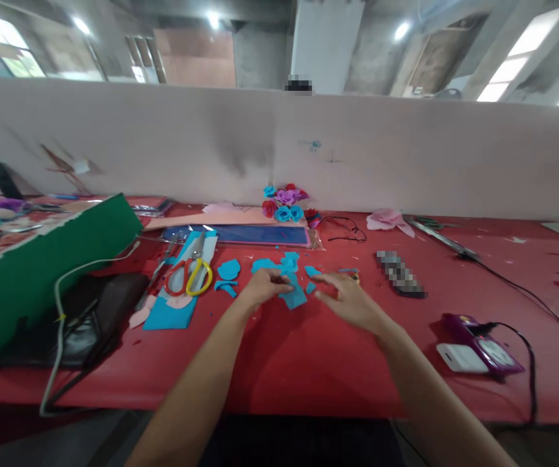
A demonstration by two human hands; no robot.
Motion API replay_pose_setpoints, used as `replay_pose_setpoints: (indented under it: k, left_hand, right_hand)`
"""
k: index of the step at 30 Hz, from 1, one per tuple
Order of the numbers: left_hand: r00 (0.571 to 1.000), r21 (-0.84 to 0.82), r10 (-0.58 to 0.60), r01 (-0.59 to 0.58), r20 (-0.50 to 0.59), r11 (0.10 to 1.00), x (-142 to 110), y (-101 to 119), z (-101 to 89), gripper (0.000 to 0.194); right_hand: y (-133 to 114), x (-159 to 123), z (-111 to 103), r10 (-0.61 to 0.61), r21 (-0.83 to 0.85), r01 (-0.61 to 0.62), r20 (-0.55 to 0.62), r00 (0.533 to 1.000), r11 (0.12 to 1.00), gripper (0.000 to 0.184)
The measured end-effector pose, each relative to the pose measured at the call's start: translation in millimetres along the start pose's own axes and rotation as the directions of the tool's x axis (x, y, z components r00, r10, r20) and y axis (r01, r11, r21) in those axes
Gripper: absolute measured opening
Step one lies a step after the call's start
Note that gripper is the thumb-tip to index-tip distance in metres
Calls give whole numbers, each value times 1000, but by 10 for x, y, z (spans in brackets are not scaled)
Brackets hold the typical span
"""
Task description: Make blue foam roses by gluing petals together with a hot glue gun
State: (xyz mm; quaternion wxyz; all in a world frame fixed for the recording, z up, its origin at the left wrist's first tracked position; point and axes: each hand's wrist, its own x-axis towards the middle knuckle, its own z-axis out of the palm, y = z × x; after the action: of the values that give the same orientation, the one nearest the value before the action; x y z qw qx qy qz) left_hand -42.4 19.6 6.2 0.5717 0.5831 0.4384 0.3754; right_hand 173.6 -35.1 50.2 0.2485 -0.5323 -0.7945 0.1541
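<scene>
My left hand (pixel 264 287) is closed, its fingertips pinching the edge of a blue paper piece (pixel 295 296) over the middle of the red table. My right hand (pixel 350 299) hovers just right of it with fingers apart and nothing visible in them. By its fingertips lie small blue paper scraps (pixel 311 272). More cut blue paper (pixel 288 261) lies just beyond my left hand. To the left are a rounded blue cutout (pixel 229 269) and curved blue offcuts (pixel 225 287). Scissors (pixel 195 272) with one red and one yellow handle rest on folded blue paper (pixel 170 318).
Paper flowers (pixel 286 201) stand against the partition (pixel 163 143). A green board (pixel 65 272) and a black bag (pixel 109 311) are on the left. A pixelated dark object (pixel 400 274), a purple power box (pixel 498 353) with a white plug and a corded metal tool (pixel 442 237) occupy the right.
</scene>
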Motion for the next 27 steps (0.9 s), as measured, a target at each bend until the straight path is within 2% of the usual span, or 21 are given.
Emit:
replay_pose_setpoints:
  k: [2, 5, 10, 15, 17, 20, 21, 23, 25, 27]
  left_hand:
    - [994, 22, 63, -65, 92, 998, 20, -41, -15, 18]
    - [987, 56, 95, -103, 131, 993, 49, -84, -49, 20]
    - [989, 273, 118, -139, 90, 952, 32, -53, -80, 20]
    - [991, 303, 100, -124, 93, 945, 24, -72, -22, 25]
    - [990, 292, 125, -138, 65, 946, 33, -79, -1, 28]
    - [972, 275, 208, -171, -112, 946, 49, -44, -1, 25]
    - [957, 270, 232, -180, -176, 946, 53, -24, -9, 24]
    - [928, 243, 259, -195, -269, 950, 56, 17, -29, 27]
    - [915, 169, 255, -211, -311, 963, 52, 45, -40, 29]
    - [921, 67, 240, -231, -305, 971, 41, 58, -32, 30]
  right_hand:
    - [-125, 166, 136, -12, 95, 1, 118, 993, 995, 34]
    - [-156, 334, 309, -25, 167, -10, 206, 978, 986, 28]
    - [13, 408, 449, -27, 302, -54, 258, 966, 952, 26]
    - [126, 367, 510, 72, 380, -174, 268, 961, 908, 28]
    - [149, 353, 517, 112, 381, -195, 230, 967, 904, 28]
    - [179, 357, 495, 240, 438, -235, 45, 970, 868, 28]
    - [186, 370, 477, 307, 488, -256, -27, 951, 834, 28]
    - [186, 415, 427, 450, 623, -278, -134, 883, 731, 28]
    - [164, 483, 375, 555, 756, -252, -173, 814, 605, 29]
    - [126, 555, 345, 613, 847, -199, -176, 770, 493, 30]
